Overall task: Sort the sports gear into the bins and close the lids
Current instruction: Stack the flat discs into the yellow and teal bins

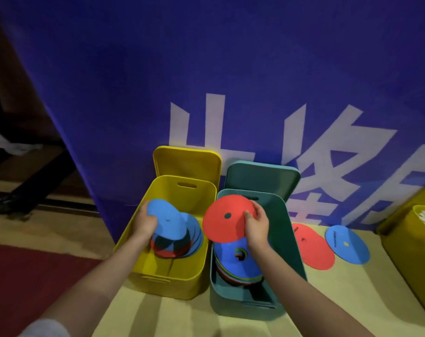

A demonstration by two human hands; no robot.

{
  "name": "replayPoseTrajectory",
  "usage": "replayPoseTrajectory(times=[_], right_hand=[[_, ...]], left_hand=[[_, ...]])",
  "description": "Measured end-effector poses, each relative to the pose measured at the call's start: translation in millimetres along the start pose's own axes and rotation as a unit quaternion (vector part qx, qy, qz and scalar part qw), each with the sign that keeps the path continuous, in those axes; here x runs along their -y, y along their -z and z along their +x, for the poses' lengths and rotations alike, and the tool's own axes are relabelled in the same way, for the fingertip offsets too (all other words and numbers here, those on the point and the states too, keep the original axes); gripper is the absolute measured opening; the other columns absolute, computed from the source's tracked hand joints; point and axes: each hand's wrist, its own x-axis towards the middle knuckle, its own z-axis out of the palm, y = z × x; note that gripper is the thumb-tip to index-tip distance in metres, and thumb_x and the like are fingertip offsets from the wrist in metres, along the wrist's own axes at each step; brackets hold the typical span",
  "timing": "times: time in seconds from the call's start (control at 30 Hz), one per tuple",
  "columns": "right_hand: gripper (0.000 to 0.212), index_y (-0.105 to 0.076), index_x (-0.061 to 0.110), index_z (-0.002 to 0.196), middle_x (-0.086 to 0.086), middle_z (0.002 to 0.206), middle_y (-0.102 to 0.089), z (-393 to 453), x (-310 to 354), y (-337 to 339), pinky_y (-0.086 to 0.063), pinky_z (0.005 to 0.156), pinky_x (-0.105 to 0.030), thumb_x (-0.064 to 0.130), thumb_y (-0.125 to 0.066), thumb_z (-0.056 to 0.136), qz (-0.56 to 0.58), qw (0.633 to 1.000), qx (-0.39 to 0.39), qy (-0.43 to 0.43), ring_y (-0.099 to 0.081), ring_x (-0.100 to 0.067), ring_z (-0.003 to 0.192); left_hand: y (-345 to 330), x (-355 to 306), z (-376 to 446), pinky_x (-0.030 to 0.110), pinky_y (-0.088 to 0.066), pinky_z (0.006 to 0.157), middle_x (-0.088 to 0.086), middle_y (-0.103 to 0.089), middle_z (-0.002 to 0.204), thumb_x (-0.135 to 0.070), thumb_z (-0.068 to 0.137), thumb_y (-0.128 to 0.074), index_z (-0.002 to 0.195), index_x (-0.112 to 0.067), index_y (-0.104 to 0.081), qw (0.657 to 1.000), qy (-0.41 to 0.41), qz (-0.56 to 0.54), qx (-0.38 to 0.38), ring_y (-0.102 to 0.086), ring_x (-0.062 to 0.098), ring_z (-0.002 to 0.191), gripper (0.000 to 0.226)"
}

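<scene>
I was mid-sort; my left hand (145, 223) gripped a blue disc (166, 220) over the stack in the yellow bin (158, 271); my right hand (255, 224) pinched a red disc (225, 221) above the green bin (286, 239); next, I judged, came lowering both flat; I counted two bins, two lids propped behind, two discs on the floor (328, 300).

Both bins open on top, lids leaning on the banner behind. Yellow bin (172, 239): disc stack (180, 239) fills the middle, left hand (146, 223) in the way, free room at the near end. Teal bin (255, 259): red disc (225, 221) w/ right hand (256, 226) covers the far half, stack below. Floor lower center free. Right: 2 loose discs (328, 244), another yellow box (410, 242).
</scene>
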Motion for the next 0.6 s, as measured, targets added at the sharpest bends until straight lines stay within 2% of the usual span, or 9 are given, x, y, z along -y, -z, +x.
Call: replayPoseTrajectory(times=[0.13,0.27,0.4,0.47,0.53,0.6], right_hand=[[0.035,-0.057,0.016,0.125,-0.003,0.116,-0.058,0,-2,-14,-0.04,0.086,-0.028,0.004,-0.049,0.093,0.0,1.0,0.021,-0.02,-0.054,-0.019,0.106],[0.035,-0.057,0.013,0.126,-0.005,0.119,-0.059,11,-6,-18,-0.039,0.087,-0.027,0.003,-0.05,0.093,-0.029,0.999,0.028,-0.008,-0.053,-0.019,0.107],[0.036,-0.056,0.012,0.127,-0.007,0.122,-0.058,22,-7,-27,-0.041,0.089,-0.029,0.003,-0.049,0.093,-0.052,0.998,0.037,-0.009,-0.054,-0.021,0.109],[0.034,-0.056,0.015,0.126,-0.004,0.12,-0.056,26,-2,-37,-0.041,0.088,-0.03,0.005,-0.049,0.094,-0.057,0.997,0.058,-0.006,-0.052,-0.021,0.108],[0.034,-0.056,0.019,0.125,-0.002,0.119,-0.054,30,3,-54,-0.043,0.091,-0.034,0.007,-0.048,0.095,-0.066,0.994,0.084,0.002,-0.051,-0.022,0.109],[0.034,-0.054,0.02,0.127,-0.002,0.118,-0.052,33,7,-74,-0.044,0.09,-0.034,0.009,-0.048,0.095,-0.089,0.989,0.114,0.011,-0.05,-0.021,0.108]], left_hand=[[-20,20,22,0.04,-0.046,0.085,0.015,-0.051,0.135,0.001,0.088,-0.04,0.145,-0.019,-0.035,0.997,0.03,0.061,0.036,-0.052,0.035,0.114,0.061],[-33,34,37,0.042,-0.045,0.092,0.017,-0.052,0.135,-0.001,0.09,-0.044,0.143,-0.014,-0.038,0.99,0.047,0.116,0.058,-0.052,0.037,0.117,0.055],[-30,45,46,0.039,-0.042,0.096,0.02,-0.051,0.136,-0.01,0.088,-0.052,0.139,-0.005,-0.039,0.959,0.076,0.261,0.079,-0.05,0.036,0.122,0.053],[-29,44,45,0.039,-0.041,0.101,0.019,-0.048,0.138,-0.018,0.088,-0.055,0.14,-0.007,-0.039,0.944,0.016,0.317,0.087,-0.047,0.035,0.126,0.055],[-20,36,43,0.041,-0.038,0.106,0.014,-0.045,0.141,-0.022,0.089,-0.055,0.141,-0.014,-0.042,0.928,-0.113,0.344,0.092,-0.043,0.032,0.129,0.054],[-1,24,43,0.041,-0.038,0.107,0.011,-0.045,0.14,-0.018,0.089,-0.055,0.136,-0.017,-0.049,0.917,-0.228,0.321,0.064,-0.041,0.03,0.13,0.048]])
